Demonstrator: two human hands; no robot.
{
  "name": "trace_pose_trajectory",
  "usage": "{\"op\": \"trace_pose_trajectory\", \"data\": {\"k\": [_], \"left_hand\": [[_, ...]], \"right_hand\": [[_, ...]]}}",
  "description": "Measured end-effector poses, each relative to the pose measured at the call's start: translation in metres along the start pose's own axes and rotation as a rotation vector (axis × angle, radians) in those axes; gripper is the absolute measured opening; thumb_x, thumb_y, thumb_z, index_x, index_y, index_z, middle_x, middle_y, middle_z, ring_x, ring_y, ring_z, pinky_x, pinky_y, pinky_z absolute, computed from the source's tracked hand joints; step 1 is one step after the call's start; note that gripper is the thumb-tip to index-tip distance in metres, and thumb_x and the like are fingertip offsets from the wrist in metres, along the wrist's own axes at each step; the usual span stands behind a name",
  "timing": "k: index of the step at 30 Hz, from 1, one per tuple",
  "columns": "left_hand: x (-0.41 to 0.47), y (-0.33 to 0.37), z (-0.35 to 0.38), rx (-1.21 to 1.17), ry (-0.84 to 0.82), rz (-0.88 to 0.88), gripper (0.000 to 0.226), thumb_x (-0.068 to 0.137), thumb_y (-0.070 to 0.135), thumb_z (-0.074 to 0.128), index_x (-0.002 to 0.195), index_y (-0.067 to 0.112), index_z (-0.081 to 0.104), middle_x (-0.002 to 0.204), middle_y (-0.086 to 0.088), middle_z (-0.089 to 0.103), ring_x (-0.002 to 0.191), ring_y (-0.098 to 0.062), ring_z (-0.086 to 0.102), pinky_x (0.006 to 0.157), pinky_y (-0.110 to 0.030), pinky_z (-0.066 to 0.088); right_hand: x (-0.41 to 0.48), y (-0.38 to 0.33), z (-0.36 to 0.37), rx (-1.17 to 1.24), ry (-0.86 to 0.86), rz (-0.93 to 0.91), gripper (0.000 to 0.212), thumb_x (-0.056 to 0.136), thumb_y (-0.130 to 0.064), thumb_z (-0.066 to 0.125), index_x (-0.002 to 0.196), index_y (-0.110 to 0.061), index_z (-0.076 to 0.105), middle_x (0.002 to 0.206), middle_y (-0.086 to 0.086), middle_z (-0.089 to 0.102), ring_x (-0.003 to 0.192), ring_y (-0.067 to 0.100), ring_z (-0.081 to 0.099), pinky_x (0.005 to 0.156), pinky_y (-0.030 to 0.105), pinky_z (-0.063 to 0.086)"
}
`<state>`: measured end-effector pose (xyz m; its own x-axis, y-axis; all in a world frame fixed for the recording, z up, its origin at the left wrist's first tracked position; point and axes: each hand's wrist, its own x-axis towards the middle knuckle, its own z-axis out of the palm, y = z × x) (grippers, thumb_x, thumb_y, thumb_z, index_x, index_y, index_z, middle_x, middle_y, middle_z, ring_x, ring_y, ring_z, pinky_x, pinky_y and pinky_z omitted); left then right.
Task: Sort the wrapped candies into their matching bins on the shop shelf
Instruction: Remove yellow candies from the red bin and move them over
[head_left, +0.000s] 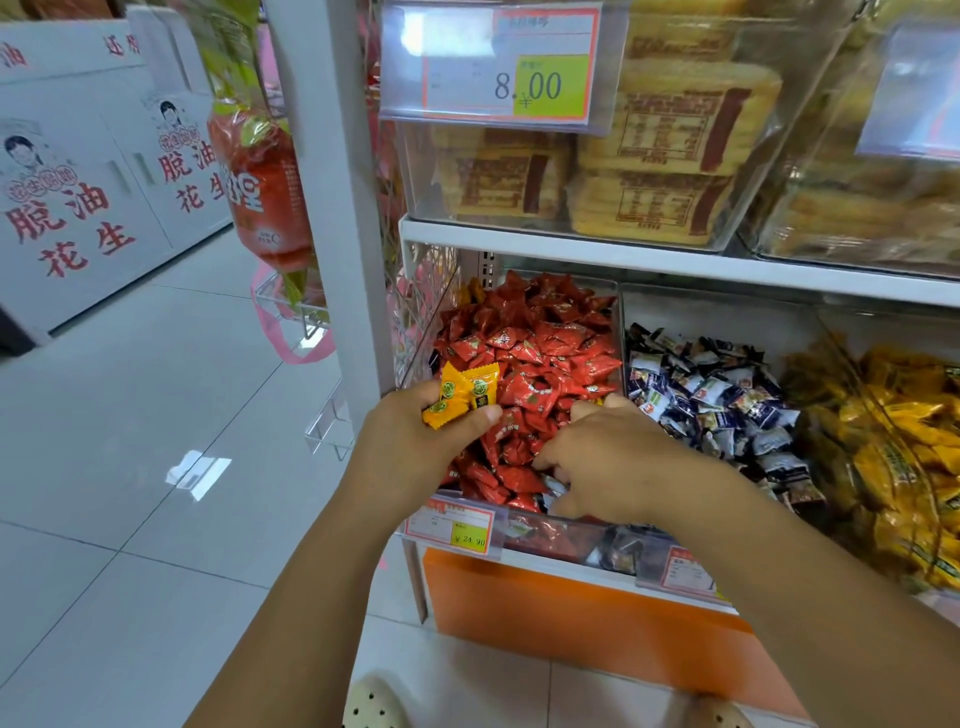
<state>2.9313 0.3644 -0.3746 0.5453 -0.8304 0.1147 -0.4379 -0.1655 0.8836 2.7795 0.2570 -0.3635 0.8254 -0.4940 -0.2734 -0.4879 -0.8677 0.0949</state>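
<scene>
Nearest the camera, two pale perforated shoes stand on the glossy white tiled floor. Both forearms reach forward to the lower level of the white metal shop shelf.

The left hand is clamped on a few yellow-orange wrapped candies, held between thumb and fingers over the left edge of the clear plastic bin. That bin is heaped with red wrapped candies. The right hand is knuckles-up in the same bin, its fingers curled down into the red pile. I cannot tell whether it has hold of anything.

An orange-framed price tag reading 24.90 hangs on the bin's front.

Just to the right lie dark blue and white wrapped candies, and beyond them golden-yellow wrapped candies, each heap in its own compartment.

On the level above, flat yellow packaged cakes are stacked behind a clear price holder marked 8.00.

Farther left, an orange carrot-shaped bag hangs beside the shelf post, with white cartons printed in red characters behind it.
</scene>
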Motion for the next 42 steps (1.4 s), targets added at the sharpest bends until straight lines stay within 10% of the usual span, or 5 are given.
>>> {"op": "trace_pose_trajectory", "data": {"k": [14, 21, 24, 27, 42], "left_hand": [[0.000, 0.007, -0.007, -0.095, -0.027, -0.064, 0.020, 0.083, 0.037, 0.071, 0.071, 0.022, 0.064, 0.044, 0.014, 0.048, 0.045, -0.002, 0.043, 0.050, -0.014, 0.038], [-0.005, 0.019, -0.003, -0.089, -0.093, -0.072, 0.017, 0.086, 0.040, 0.065, 0.078, 0.026, 0.063, 0.046, 0.020, 0.053, 0.041, 0.002, 0.047, 0.048, -0.012, 0.037], [-0.005, 0.022, -0.005, -0.069, -0.091, -0.081, 0.018, 0.087, 0.042, 0.064, 0.076, 0.027, 0.062, 0.045, 0.017, 0.054, 0.042, 0.001, 0.048, 0.053, -0.020, 0.037], [-0.006, 0.021, -0.008, -0.044, -0.073, -0.084, 0.021, 0.086, 0.043, 0.064, 0.075, 0.025, 0.063, 0.045, 0.017, 0.054, 0.043, 0.001, 0.050, 0.055, -0.020, 0.037], [-0.006, 0.015, -0.016, -0.024, -0.082, -0.087, 0.024, 0.085, 0.042, 0.066, 0.071, 0.024, 0.060, 0.045, 0.014, 0.052, 0.044, -0.001, 0.049, 0.051, -0.014, 0.037]], "right_hand": [[-0.015, 0.021, -0.015, 0.570, 0.193, 0.011, 0.039, 0.091, -0.026, 0.061, 0.127, -0.036, 0.053, 0.118, -0.012, 0.050, 0.069, 0.000, 0.051, 0.064, 0.015, 0.042], [-0.035, 0.047, -0.024, 0.931, 0.522, 0.229, 0.027, 0.089, -0.011, 0.059, 0.110, -0.028, 0.063, 0.087, -0.006, 0.062, 0.056, 0.001, 0.063, 0.054, 0.014, 0.046], [-0.054, 0.071, -0.025, 0.785, 0.383, 0.362, 0.031, 0.092, -0.020, 0.060, 0.121, -0.031, 0.059, 0.103, -0.009, 0.062, 0.066, -0.002, 0.061, 0.049, 0.007, 0.039], [-0.063, 0.068, -0.026, 0.436, 0.393, 0.356, 0.032, 0.088, -0.035, 0.066, 0.120, -0.033, 0.062, 0.128, -0.010, 0.056, 0.116, 0.011, 0.047, 0.095, 0.025, 0.039], [0.004, -0.015, 0.006, -0.118, 0.242, 0.046, 0.014, 0.088, -0.023, 0.055, 0.092, -0.021, 0.069, 0.085, -0.005, 0.050, 0.103, 0.020, 0.041, 0.081, 0.036, 0.025]]}}
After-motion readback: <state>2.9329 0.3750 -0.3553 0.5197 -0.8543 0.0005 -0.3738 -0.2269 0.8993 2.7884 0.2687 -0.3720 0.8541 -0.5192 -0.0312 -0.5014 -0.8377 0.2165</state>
